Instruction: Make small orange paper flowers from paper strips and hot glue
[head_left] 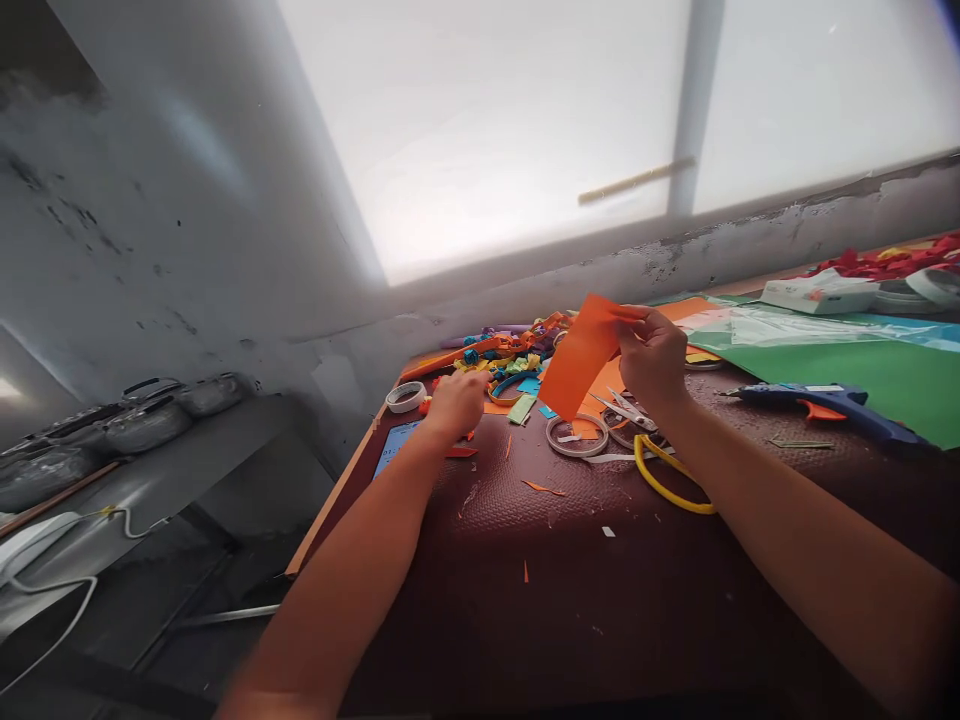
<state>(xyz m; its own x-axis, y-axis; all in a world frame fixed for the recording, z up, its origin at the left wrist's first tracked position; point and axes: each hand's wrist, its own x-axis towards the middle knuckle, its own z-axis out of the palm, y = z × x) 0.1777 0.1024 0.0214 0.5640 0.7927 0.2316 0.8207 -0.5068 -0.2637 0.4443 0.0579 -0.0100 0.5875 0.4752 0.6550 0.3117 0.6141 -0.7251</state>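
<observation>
We held the orange sheet (577, 355) in our right hand (654, 360), thumb and fingers pinched at its upper right part; the sheet hung tilted in the air, above and to the left of the scissors (627, 408). Our left hand (454, 408) was well to the left of the scissors, its fingers bent inward; we could not tell whether it had hold of anything, as its grip was hidden. Farther left of the scissors, past that hand, we had the tape (405, 407) and the phone (394, 440). A ring (576, 453) lay just left of the scissors, and a yellow band (642, 468) lay just on their near side. Well to the right of the scissors, we saw the glue gun (847, 398) at the edge of the green sheet (840, 355), with a white box (817, 295) farther back. A colourful pile (517, 350) lay beyond the scissors to the left, and a small orange scrap (526, 573) was on the table (480, 540), nearer us than the scissors.
</observation>
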